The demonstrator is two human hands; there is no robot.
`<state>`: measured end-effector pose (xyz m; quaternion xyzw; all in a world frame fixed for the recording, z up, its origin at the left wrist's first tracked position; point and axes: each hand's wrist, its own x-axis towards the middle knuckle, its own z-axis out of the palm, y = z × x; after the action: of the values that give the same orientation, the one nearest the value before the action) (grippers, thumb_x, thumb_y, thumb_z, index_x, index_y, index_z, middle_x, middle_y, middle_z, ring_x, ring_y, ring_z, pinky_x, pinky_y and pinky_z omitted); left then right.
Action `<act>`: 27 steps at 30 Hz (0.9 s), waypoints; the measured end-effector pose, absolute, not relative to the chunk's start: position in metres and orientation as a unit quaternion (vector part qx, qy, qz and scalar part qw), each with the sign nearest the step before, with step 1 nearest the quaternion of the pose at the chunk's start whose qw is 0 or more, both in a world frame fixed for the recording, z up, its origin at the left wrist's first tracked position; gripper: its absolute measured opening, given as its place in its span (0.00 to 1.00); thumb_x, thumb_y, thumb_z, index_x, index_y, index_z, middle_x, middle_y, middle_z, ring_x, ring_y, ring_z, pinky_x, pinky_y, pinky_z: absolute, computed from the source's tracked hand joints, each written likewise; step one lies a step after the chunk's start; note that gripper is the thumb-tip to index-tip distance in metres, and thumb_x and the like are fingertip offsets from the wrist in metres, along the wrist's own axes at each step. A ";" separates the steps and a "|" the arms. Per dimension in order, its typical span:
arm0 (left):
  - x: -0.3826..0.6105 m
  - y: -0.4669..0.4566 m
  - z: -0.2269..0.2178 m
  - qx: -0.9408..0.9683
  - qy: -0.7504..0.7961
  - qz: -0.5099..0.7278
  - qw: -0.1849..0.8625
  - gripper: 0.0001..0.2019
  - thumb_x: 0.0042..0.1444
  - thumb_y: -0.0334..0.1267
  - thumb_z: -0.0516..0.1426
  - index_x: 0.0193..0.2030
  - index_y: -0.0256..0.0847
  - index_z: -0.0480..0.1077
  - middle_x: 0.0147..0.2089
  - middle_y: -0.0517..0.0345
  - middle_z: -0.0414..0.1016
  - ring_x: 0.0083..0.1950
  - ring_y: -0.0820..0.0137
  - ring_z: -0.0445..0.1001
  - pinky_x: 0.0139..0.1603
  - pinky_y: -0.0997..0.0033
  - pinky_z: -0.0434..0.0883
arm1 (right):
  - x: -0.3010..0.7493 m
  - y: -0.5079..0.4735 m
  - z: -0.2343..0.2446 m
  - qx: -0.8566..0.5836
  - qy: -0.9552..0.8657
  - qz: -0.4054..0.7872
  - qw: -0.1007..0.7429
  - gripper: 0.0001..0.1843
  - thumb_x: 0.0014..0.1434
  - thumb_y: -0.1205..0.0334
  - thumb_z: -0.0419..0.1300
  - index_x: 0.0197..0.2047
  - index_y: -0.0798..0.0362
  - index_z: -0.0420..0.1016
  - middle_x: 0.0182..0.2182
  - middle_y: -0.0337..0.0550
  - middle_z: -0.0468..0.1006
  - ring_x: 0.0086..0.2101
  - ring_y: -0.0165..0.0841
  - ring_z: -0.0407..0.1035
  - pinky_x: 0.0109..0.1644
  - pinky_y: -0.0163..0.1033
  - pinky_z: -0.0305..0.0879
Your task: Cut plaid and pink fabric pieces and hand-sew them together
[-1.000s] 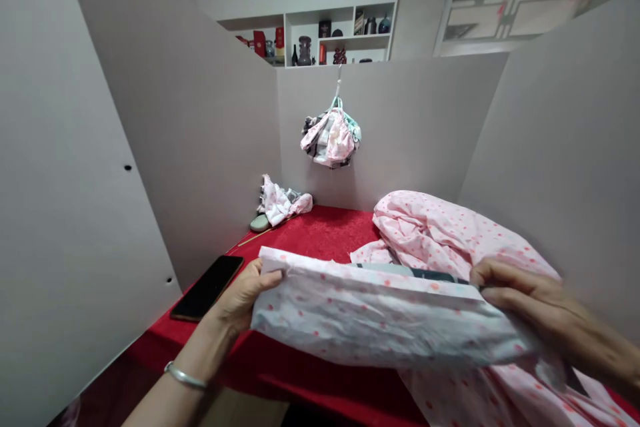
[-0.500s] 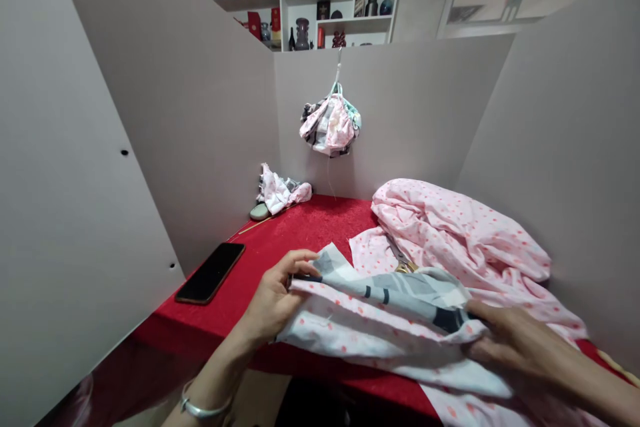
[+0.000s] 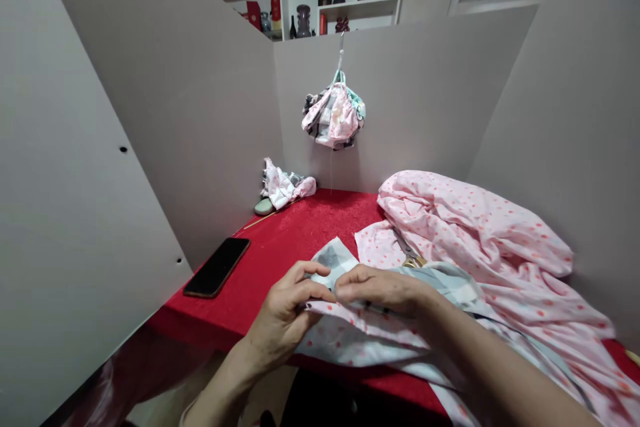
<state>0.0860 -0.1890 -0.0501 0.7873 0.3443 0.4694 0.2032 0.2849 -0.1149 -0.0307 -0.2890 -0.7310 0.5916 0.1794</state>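
A layered piece of fabric point(image 3: 350, 340), pink-dotted white with a grey plaid layer, lies across the near edge of the table. My left hand point(image 3: 287, 303) pinches its left end between thumb and fingers. My right hand point(image 3: 380, 290) is closed on the fabric's upper edge, its fingertips almost meeting those of my left hand. Whether anything small, such as a needle, sits between the fingertips I cannot make out. Just beyond my right hand, scissors point(image 3: 410, 253) with gold-coloured handles rest on the pink dotted cloth point(image 3: 475, 233).
The red-covered table point(image 3: 300, 233) is walled in by grey panels. On the left lies a black phone point(image 3: 217, 267). Fabric scraps point(image 3: 283, 183) and a green round object point(image 3: 264, 207) sit at the back left corner. A fabric bundle point(image 3: 334, 113) hangs from a hook on the back panel.
My right hand has moved left along the fabric, from its right end to beside my left hand. The view has shifted slightly. My left hand keeps its hold on the left end.
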 end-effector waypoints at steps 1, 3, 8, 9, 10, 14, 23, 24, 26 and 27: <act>0.086 -0.190 -0.053 0.782 0.357 0.470 0.198 0.09 0.55 0.26 0.54 0.37 0.41 0.74 0.50 0.50 0.66 0.48 0.68 0.70 0.47 0.70 0.67 | 0.282 -0.113 -0.037 -0.274 -0.711 0.631 0.144 0.09 0.48 0.58 0.64 0.24 0.54 0.71 0.18 0.33 0.64 0.19 0.24 0.53 0.22 0.33 0.48; 0.086 -0.194 -0.060 0.766 0.390 0.479 0.177 0.11 0.53 0.24 0.54 0.35 0.42 0.74 0.52 0.50 0.64 0.50 0.67 0.68 0.50 0.68 0.66 | 0.279 -0.111 -0.050 -0.258 -0.686 0.662 0.159 0.08 0.45 0.62 0.64 0.28 0.55 0.70 0.20 0.32 0.64 0.20 0.23 0.53 0.23 0.31 0.47; 0.092 -0.202 -0.074 0.698 0.480 0.491 0.205 0.07 0.54 0.29 0.55 0.34 0.42 0.74 0.54 0.51 0.64 0.55 0.63 0.65 0.52 0.67 0.64 | 0.275 -0.117 -0.065 -0.257 -0.611 0.665 0.343 0.08 0.43 0.68 0.62 0.29 0.55 0.68 0.23 0.33 0.67 0.24 0.24 0.57 0.28 0.30 0.51; 0.094 -0.202 -0.075 0.678 0.490 0.495 0.235 0.06 0.56 0.32 0.55 0.33 0.42 0.73 0.53 0.50 0.65 0.54 0.63 0.66 0.50 0.69 0.65 | 0.275 -0.119 -0.065 -0.253 -0.607 0.663 0.358 0.07 0.42 0.70 0.61 0.28 0.55 0.67 0.24 0.33 0.68 0.25 0.24 0.58 0.29 0.30 0.53; 0.096 -0.201 -0.075 0.658 0.497 0.501 0.262 0.07 0.58 0.35 0.54 0.32 0.40 0.73 0.52 0.50 0.66 0.52 0.63 0.67 0.48 0.70 0.66 | 0.274 -0.121 -0.065 -0.247 -0.605 0.661 0.370 0.07 0.42 0.71 0.61 0.26 0.55 0.66 0.24 0.33 0.68 0.26 0.24 0.59 0.30 0.30 0.53; 0.098 -0.196 -0.073 0.600 0.512 0.525 0.319 0.18 0.61 0.43 0.50 0.24 0.37 0.69 0.44 0.51 0.70 0.44 0.67 0.70 0.43 0.74 0.65 | 0.273 -0.129 -0.059 -0.221 -0.588 0.687 0.365 0.09 0.41 0.74 0.61 0.25 0.55 0.64 0.25 0.33 0.69 0.25 0.24 0.59 0.28 0.30 0.53; 0.100 -0.199 -0.069 0.548 0.501 0.573 0.346 0.12 0.56 0.44 0.57 0.28 0.38 0.72 0.30 0.59 0.71 0.32 0.73 0.67 0.33 0.77 0.64 | 0.284 -0.126 -0.050 -0.201 -0.653 0.640 0.350 0.03 0.44 0.71 0.63 0.22 0.57 0.73 0.27 0.38 0.71 0.27 0.25 0.63 0.32 0.31 0.56; 0.101 -0.199 -0.068 0.539 0.502 0.585 0.341 0.11 0.55 0.43 0.58 0.28 0.38 0.73 0.31 0.58 0.72 0.32 0.73 0.68 0.35 0.77 0.64 | 0.285 -0.127 -0.047 -0.209 -0.672 0.621 0.346 0.02 0.46 0.70 0.62 0.23 0.57 0.75 0.28 0.38 0.71 0.28 0.25 0.63 0.32 0.32 0.57; 0.102 -0.197 -0.066 0.524 0.497 0.603 0.340 0.10 0.52 0.42 0.60 0.27 0.38 0.74 0.32 0.58 0.73 0.34 0.71 0.69 0.36 0.76 0.65 | 0.285 -0.132 -0.041 -0.226 -0.720 0.562 0.339 0.02 0.47 0.67 0.63 0.28 0.55 0.77 0.30 0.40 0.73 0.31 0.28 0.65 0.34 0.34 0.60; 0.103 -0.196 -0.065 0.517 0.492 0.612 0.341 0.09 0.51 0.41 0.62 0.26 0.38 0.74 0.31 0.57 0.73 0.34 0.71 0.70 0.36 0.76 0.66 | 0.283 -0.137 -0.038 -0.235 -0.751 0.514 0.341 0.05 0.46 0.65 0.65 0.30 0.55 0.77 0.32 0.41 0.73 0.32 0.30 0.66 0.36 0.35 0.61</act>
<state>0.1028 -0.1959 -0.0648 0.5173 0.4918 0.6119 0.3407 0.2832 -0.1367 -0.0378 -0.2347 -0.7509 0.5144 0.3413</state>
